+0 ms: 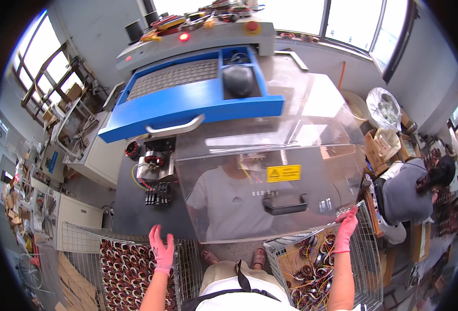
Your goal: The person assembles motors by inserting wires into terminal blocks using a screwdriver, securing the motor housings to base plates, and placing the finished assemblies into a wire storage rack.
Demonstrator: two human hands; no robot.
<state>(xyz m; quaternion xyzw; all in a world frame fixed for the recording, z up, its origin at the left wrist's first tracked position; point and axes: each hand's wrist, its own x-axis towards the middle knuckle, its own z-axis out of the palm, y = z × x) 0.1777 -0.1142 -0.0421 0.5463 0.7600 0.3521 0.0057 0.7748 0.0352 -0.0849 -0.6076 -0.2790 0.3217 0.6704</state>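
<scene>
Pink gloves cover both my hands. My left hand hangs in the air by the table's front edge, fingers spread, with nothing in it. At the right, my right hand has its fingers closed on the front corner of a clear plastic cover. A black handle and a yellow warning label are on that cover. Left of it stands a metal test fixture with a copper-wound motor stator on top and a row of dark clamps in front. Another stator lies beside the fixture.
A blue drawer, pulled out above the table, holds a keyboard and a black mouse. Wire baskets of stators stand left and right of my legs. A co-worker bends at the far right.
</scene>
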